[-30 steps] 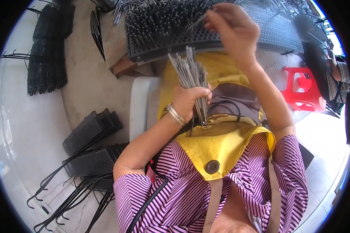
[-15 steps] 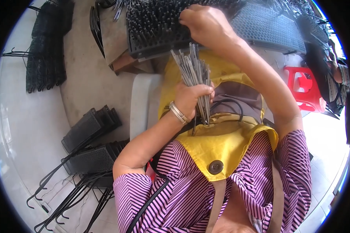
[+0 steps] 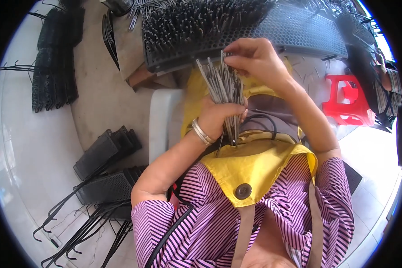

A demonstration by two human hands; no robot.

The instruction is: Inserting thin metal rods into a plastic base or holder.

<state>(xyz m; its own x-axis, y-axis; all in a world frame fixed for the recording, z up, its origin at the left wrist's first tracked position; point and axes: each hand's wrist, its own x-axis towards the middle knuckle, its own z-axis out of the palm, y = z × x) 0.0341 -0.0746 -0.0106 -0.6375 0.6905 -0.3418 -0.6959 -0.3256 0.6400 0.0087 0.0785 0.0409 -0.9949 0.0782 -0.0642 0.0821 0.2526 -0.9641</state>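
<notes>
1. Held a bundle of thin grey metal rods (image 3: 223, 87) in front of the body, just above the yellow apron (image 3: 250, 165), with the upper ends fanned out toward the black perforated rack (image 3: 299, 33) and the lower ends gathered near the apron.
2. By judgement, was at the step of separating one rod from the top of this bundle.
3. For the next move, seemed to need a light but sure pinch near the end of one rod, then a pull along its length, without dragging out the neighbours; probably needed also a little looseness in the supporting grip.
4. Wrapped the left hand (image 3: 219, 117) around the lower part of the bundle, with the fingers curled closed and the thumb laid across the front.
5. Brought the right hand (image 3: 259, 58) to the upper ends, with thumb and forefinger near each other at the tip of one rod. Could not tell whether already pressed on it. Curled the other fingers behind, partly hidden.
6. Bent both elbows outward; slanted the left forearm up from the lower left, with a bracelet (image 3: 203, 133) at the wrist, and reached the right forearm higher, inward from the right.
7. Beyond the hands, had many dark rods (image 3: 196, 27) standing densely in the rack's left part, with bare holes at right.
8. Farther out, had a red stool (image 3: 350, 100) at right and stacked black racks (image 3: 103, 152) at left.
</notes>
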